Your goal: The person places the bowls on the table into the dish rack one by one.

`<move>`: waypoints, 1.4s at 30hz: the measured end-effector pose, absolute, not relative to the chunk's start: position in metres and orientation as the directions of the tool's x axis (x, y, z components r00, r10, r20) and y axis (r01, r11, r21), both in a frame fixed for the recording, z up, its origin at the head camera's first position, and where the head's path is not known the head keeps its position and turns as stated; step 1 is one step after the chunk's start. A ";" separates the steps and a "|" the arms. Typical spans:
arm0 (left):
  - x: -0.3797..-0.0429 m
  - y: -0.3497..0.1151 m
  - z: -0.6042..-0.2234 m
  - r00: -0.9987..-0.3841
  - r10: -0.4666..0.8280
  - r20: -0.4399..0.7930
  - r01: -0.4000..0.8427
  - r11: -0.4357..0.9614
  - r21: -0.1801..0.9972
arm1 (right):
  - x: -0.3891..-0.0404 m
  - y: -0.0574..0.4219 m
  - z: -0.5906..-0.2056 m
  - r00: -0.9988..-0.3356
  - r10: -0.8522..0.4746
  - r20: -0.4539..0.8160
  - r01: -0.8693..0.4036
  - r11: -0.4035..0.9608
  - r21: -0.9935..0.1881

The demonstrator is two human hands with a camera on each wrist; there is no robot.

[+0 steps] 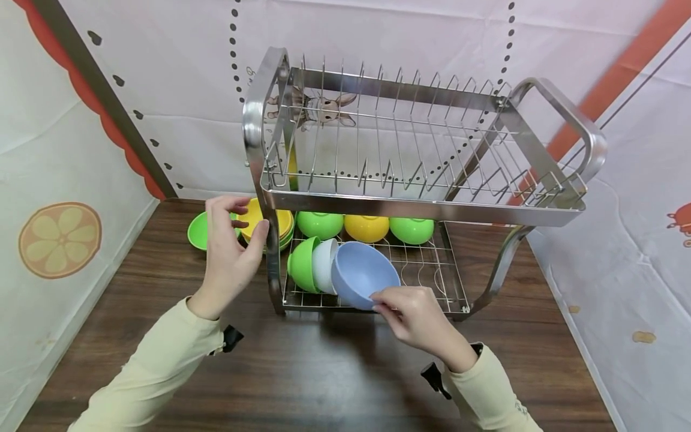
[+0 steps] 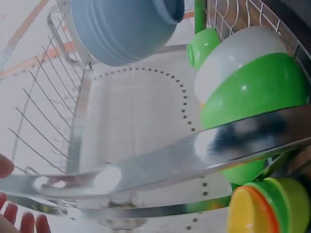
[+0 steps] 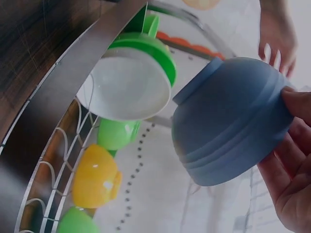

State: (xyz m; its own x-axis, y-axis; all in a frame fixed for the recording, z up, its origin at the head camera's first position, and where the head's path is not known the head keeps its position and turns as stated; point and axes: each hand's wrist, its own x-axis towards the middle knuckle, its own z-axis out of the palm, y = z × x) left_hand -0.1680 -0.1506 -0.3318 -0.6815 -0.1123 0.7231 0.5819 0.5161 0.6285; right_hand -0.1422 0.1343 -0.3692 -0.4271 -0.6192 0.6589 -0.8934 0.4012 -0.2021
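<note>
My right hand pinches the rim of a blue bowl, which is tilted with its inside toward me, at the front of the rack's lower shelf. In the right wrist view the bowl shows its outside and foot. Beside it on the shelf, a white bowl and a green bowl stand on edge. My left hand, fingers apart and holding nothing, is raised by the rack's left post, in front of nested yellow and green bowls.
The two-tier metal dish rack stands on a dark wooden table. Its upper tier has upright wires. On the lower shelf's back row are a green bowl, a yellow bowl and another green bowl. A green dish lies at left.
</note>
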 end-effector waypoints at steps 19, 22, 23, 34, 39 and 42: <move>-0.186 -0.156 -0.359 -0.911 -0.075 0.405 0.347 0.392 0.852 | -0.169 0.137 -0.401 -0.865 -0.155 0.478 -0.497 0.131 -0.858; -0.186 -0.156 -0.360 -0.908 -0.082 0.411 0.344 0.415 0.842 | -0.173 0.133 -0.407 -0.894 -0.079 0.441 -0.447 0.084 -0.891; -0.186 -0.156 -0.360 -0.905 -0.083 0.418 0.348 0.422 0.837 | -0.174 0.132 -0.408 -0.905 -0.056 0.421 -0.424 0.063 -0.904; -0.191 -0.162 -0.365 -0.858 -0.055 0.511 0.405 0.538 0.739 | -0.179 0.111 -0.426 -0.992 0.053 0.116 -0.126 -0.276 -0.953; -0.192 -0.163 -0.366 -0.862 -0.058 0.503 0.395 0.546 0.739 | -0.179 0.102 -0.436 -0.998 0.044 0.034 -0.047 -0.343 -0.938; -0.192 -0.163 -0.366 -0.867 -0.056 0.494 0.385 0.553 0.739 | -0.180 0.098 -0.442 -0.999 0.042 0.005 -0.020 -0.359 -0.933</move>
State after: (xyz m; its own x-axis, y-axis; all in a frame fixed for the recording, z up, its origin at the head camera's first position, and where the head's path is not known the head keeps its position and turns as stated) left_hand -0.1921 -0.1633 -0.3664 -0.8674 -0.0559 0.4945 0.3854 0.5531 0.7386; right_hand -0.1796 0.0984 -0.4419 -0.9991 0.0422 0.0054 -0.0203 -0.3592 -0.9330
